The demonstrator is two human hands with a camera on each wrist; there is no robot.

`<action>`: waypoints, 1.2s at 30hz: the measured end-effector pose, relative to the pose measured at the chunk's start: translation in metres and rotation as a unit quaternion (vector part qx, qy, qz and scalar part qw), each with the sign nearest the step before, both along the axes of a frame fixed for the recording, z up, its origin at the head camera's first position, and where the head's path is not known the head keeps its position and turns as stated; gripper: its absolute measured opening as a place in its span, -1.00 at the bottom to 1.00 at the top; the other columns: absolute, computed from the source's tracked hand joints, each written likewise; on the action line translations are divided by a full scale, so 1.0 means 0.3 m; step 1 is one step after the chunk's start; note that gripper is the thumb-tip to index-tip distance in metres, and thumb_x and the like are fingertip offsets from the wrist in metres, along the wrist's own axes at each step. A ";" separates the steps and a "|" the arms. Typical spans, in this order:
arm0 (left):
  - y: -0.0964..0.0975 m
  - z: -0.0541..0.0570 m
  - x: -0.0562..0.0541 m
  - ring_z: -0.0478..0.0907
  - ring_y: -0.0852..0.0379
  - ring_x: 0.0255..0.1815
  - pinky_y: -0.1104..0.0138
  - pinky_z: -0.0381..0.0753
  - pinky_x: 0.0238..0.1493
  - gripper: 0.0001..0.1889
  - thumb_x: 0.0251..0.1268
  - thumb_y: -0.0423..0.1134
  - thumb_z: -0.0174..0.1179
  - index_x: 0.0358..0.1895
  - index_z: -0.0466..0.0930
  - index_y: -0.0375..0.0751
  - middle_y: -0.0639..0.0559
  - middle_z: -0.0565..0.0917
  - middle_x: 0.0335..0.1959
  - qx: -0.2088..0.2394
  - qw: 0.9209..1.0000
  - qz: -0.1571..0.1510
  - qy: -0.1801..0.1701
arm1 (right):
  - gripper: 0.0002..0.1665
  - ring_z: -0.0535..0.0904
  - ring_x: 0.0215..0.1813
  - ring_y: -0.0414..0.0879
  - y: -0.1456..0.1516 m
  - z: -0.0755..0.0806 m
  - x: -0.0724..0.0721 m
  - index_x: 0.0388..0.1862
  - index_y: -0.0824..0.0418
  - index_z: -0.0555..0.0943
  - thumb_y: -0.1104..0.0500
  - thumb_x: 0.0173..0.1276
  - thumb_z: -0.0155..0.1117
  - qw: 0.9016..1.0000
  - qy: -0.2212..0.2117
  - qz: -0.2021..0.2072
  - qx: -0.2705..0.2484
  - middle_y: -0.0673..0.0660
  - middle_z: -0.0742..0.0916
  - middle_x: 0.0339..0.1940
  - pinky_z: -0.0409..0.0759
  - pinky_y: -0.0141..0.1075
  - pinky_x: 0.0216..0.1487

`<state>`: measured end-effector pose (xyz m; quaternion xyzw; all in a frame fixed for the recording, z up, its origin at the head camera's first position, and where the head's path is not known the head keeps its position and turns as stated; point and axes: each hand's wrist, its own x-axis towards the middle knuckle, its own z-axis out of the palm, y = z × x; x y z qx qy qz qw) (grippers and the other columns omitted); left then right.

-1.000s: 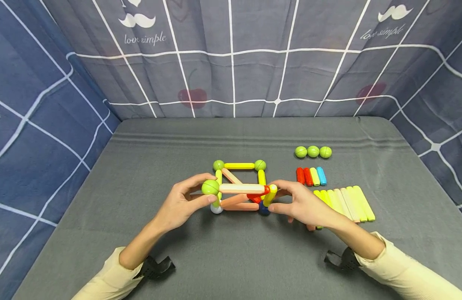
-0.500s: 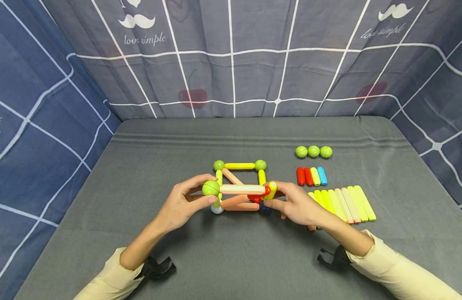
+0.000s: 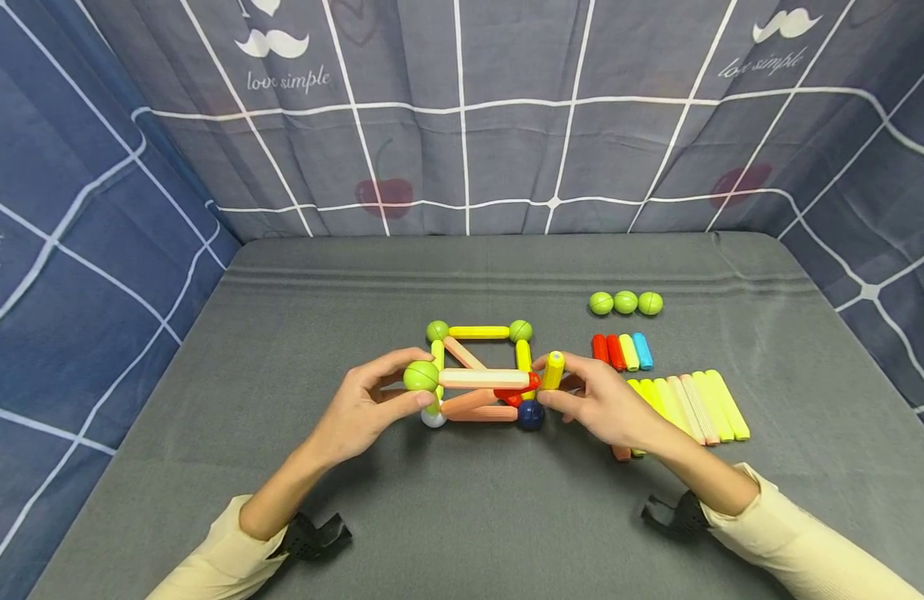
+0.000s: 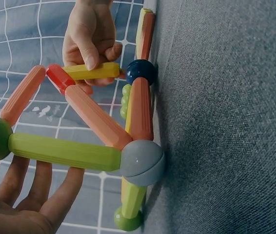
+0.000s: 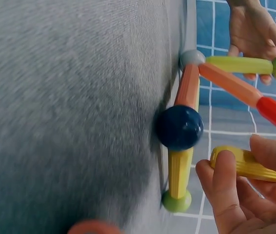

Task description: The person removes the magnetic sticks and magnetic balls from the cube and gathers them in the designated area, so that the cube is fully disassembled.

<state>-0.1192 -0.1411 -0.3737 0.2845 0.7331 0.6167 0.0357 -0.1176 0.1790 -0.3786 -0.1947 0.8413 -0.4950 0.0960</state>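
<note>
My left hand point(image 3: 360, 412) grips the green ball point(image 3: 421, 376) at an upper corner of a frame of sticks and balls. Below that ball a light green stick point(image 4: 65, 152) runs down to the grey ball point(image 4: 143, 163). A salmon stick point(image 3: 482, 379) spans from the held ball to a short red stick point(image 4: 59, 78), where a slanted salmon stick point(image 4: 96, 114) also ends. In my right hand point(image 3: 600, 404) a yellow stick point(image 3: 553, 371) is pinched near upright, its lower end apart from the navy ball point(image 3: 531, 415) at the base's near right corner.
Behind, the flat base has two green balls joined by a yellow stick point(image 3: 480, 332). At right lie three loose green balls point(image 3: 625, 302), several short sticks point(image 3: 616, 352) and a row of long sticks point(image 3: 694, 408). A patterned curtain point(image 3: 462, 117) encloses the grey cloth surface point(image 3: 319, 292).
My right hand first moved left with the yellow stick over the navy ball, then drew back right, uncovering that ball. My left hand keeps its grip on the green ball.
</note>
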 end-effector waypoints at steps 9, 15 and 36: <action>-0.003 -0.004 -0.001 0.61 0.03 -0.05 0.16 0.65 -0.01 -0.59 0.26 -0.46 0.30 0.18 0.53 -0.30 -0.09 0.62 -0.07 -0.003 1.000 0.004 0.003 | -0.22 0.66 -0.35 0.17 0.096 0.012 0.019 0.44 0.18 0.30 0.28 0.30 0.42 0.998 -0.022 -0.036 -0.043 0.23 0.64 -0.26 0.67 -0.19 -0.36; -0.004 -0.004 -0.001 0.61 0.01 -0.07 0.20 0.65 -0.03 -0.59 0.27 -0.46 0.30 0.18 0.53 -0.30 -0.10 0.62 -0.07 0.001 1.000 0.001 0.002 | -0.16 0.64 -0.51 0.05 0.178 0.020 0.049 0.49 0.13 0.25 0.26 0.30 0.42 0.996 0.003 -0.080 -0.031 0.28 0.63 -0.16 0.62 -0.24 -0.49; -0.002 -0.005 -0.003 0.61 0.03 -0.06 0.20 0.65 -0.02 -0.60 0.27 -0.47 0.29 0.18 0.54 -0.29 -0.09 0.64 -0.09 -0.004 1.000 0.004 0.010 | -0.24 0.54 -0.51 -0.14 0.598 -0.006 0.094 0.46 0.39 0.24 0.19 0.40 0.32 0.960 0.033 -0.222 0.166 0.33 0.64 -0.19 0.54 -0.29 -0.59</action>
